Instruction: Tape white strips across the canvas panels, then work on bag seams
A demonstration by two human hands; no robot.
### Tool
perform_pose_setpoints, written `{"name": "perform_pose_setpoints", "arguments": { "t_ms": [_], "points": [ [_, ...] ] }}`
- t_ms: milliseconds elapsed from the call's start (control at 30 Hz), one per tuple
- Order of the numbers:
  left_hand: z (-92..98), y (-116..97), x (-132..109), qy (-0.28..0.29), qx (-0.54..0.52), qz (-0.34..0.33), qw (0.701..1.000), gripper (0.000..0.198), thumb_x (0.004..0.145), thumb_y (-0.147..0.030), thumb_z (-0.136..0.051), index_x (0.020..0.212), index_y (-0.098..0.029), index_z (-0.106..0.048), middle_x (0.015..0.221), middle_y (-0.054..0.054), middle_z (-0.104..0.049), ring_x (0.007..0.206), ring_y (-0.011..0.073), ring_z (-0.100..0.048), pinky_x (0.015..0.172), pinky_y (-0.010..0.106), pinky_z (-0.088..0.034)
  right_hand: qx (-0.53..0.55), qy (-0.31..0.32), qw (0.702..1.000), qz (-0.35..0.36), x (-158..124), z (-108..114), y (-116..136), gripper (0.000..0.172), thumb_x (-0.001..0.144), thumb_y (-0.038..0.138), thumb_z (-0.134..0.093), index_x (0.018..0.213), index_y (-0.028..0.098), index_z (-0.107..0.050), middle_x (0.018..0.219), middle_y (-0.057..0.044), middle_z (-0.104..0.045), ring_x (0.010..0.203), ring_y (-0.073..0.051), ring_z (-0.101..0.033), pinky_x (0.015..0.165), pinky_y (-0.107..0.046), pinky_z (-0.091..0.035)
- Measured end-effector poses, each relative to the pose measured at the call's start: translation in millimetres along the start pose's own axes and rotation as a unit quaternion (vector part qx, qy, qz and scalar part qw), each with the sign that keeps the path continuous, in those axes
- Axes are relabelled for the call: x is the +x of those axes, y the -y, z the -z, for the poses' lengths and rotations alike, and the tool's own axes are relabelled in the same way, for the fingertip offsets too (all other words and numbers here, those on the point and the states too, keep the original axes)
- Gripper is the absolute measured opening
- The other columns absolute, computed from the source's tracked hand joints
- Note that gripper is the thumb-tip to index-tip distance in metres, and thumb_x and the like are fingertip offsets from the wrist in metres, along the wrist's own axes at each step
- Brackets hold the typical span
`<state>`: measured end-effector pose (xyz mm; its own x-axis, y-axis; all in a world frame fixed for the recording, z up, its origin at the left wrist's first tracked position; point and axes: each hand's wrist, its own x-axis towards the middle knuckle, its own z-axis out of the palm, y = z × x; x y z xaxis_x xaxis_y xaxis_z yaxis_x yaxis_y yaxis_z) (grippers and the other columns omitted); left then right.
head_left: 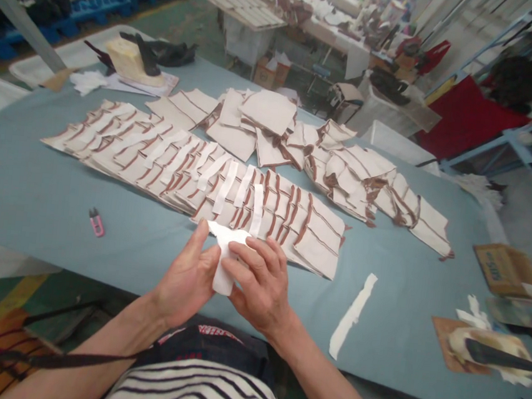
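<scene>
The held strip (224,249) looks papery and matt, the tabletop (35,202) smooth.

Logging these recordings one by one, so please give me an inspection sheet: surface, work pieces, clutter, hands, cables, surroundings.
Surface: blue-grey table
Work pieces: white piece held; row of beige panels, white strips lying across it; panel pile behind
Clutter: small pink tool left; ragged white strip right
Hands: left hand and right hand both hold the white piece
Cables: nothing clearly seen
Surroundings: red cloth and blue pallets beyond the table

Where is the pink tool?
Head view, left side: the pink tool lies on the table, left of the left hand, this side of the beige pieces.
</scene>
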<state>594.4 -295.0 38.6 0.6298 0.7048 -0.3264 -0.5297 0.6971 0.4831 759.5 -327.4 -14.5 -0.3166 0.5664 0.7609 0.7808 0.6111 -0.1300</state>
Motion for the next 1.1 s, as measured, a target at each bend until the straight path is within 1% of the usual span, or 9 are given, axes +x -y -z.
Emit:
{"name": "perform_pose_setpoints", "arguments": {
  "t_ms": [133, 267, 433, 567, 667, 733, 833, 967, 1100],
  "points": [
    [3.9, 5.3, 2.3, 0.067, 0.041, -0.013, 0.997, 0.092, 0.095, -0.083, -0.066, 0.157, -0.015, -0.065, 0.15, 0.017, -0.073, 0.153, 0.0385, -0.055, 0.133, 0.048, -0.038, 0.041, -0.019, 0.999, -0.019, 3.8, 0.9, -1.1, 0.022, 0.1, 0.016, -0.067, 0.118, 0.027, -0.071, 0.118, -0.005, -0.085, 0.121, -0.022, -0.074, 0.126, -0.044, -0.042],
    [9.3, 10.3, 0.0, 0.049, 0.085, -0.059, 0.993, 0.088, 0.1, -0.082, -0.058, 0.154, -0.014, -0.069, 0.155, 0.015, -0.07, 0.162, 0.0353, -0.043, 0.138, 0.043, -0.027, 0.072, -0.025, 0.996, -0.048, 11.8, 5.2, -6.4, 0.012, 0.102, 0.02, -0.074, 0.11, 0.027, -0.072, 0.112, -0.004, -0.086, 0.111, -0.02, -0.077, 0.121, -0.043, -0.047],
    [23.8, 14.7, -5.9, 0.028, 0.166, -0.083, 0.982, 0.076, 0.11, -0.075, -0.042, 0.139, -0.016, -0.081, 0.145, 0.011, -0.076, 0.158, 0.0322, -0.046, 0.132, 0.039, -0.033, 0.141, -0.031, 0.988, -0.054, 22.4, 7.3, -11.6, 0.006, 0.107, 0.025, -0.071, 0.101, 0.025, -0.072, 0.102, -0.004, -0.085, 0.1, -0.02, -0.08, 0.11, -0.043, -0.054],
    [37.9, 14.7, -9.3, 0.007, 0.326, -0.122, 0.937, 0.082, 0.096, -0.088, -0.055, 0.12, -0.017, -0.087, 0.122, 0.013, -0.084, 0.124, 0.036, -0.067, 0.106, 0.04, -0.051, 0.293, 0.01, 0.934, -0.204, 38.9, 14.7, -10.6, 0.02, 0.109, 0.033, -0.066, 0.093, 0.022, -0.073, 0.091, -0.005, -0.084, 0.085, -0.019, -0.079, 0.082, -0.034, -0.062],
    [40.7, 14.1, -13.0, -0.018, 0.4, -0.136, 0.906, 0.065, 0.091, -0.077, -0.075, 0.104, -0.015, -0.09, 0.097, 0.012, -0.085, 0.091, 0.0301, -0.07, 0.083, 0.033, -0.051, 0.343, 0.058, 0.888, -0.303, 55.9, 23.5, -10.2, 0.023, 0.106, 0.037, -0.065, 0.09, 0.021, -0.072, 0.078, -0.001, -0.078, 0.067, -0.016, -0.072, 0.064, -0.027, -0.058],
    [38.6, 14.1, -16.1, -0.057, 0.413, -0.145, 0.897, 0.048, 0.091, -0.063, -0.082, 0.088, -0.015, -0.09, 0.084, 0.01, -0.083, 0.079, 0.0258, -0.066, 0.075, 0.03, -0.048, 0.331, 0.072, 0.887, -0.312, 66.7, 27.8, -11.1, 0.022, 0.102, 0.038, -0.065, 0.089, 0.022, -0.07, 0.075, 0.0, -0.075, 0.064, -0.015, -0.068, 0.063, -0.026, -0.056],
    [34.5, 13.8, -22.0, -0.077, 0.44, -0.14, 0.884, 0.046, 0.095, -0.056, -0.078, 0.071, -0.016, -0.085, 0.072, 0.008, -0.079, 0.068, 0.0226, -0.061, 0.068, 0.028, -0.045, 0.294, 0.08, 0.898, -0.317, 79.8, 30.6, -17.3, 0.021, 0.101, 0.039, -0.065, 0.089, 0.022, -0.067, 0.073, 0.001, -0.072, 0.063, -0.014, -0.065, 0.063, -0.026, -0.054],
    [37.6, 13.1, -33.0, -0.034, 0.5, -0.115, 0.858, 0.052, 0.099, -0.058, -0.071, 0.069, -0.018, -0.082, 0.064, 0.005, -0.076, 0.06, 0.0196, -0.059, 0.062, 0.027, -0.043, 0.261, 0.083, 0.894, -0.355, 94.2, 31.0, -41.7, 0.03, 0.1, 0.049, -0.066, 0.089, 0.021, -0.067, 0.067, 0.002, -0.066, 0.059, -0.014, -0.06, 0.057, -0.026, -0.047],
    [47.1, 13.0, -48.6, 0.014, 0.497, -0.072, 0.865, 0.062, 0.103, -0.067, -0.062, 0.068, -0.018, -0.08, 0.061, 0.008, -0.076, 0.057, 0.0197, -0.064, 0.062, 0.027, -0.047, 0.258, 0.083, 0.891, -0.365, 105.7, 33.2, -78.3, 0.032, 0.094, 0.05, -0.07, 0.085, 0.019, -0.071, 0.069, 0.001, -0.066, 0.062, -0.014, -0.059, 0.059, -0.026, -0.045]
  ]
}}
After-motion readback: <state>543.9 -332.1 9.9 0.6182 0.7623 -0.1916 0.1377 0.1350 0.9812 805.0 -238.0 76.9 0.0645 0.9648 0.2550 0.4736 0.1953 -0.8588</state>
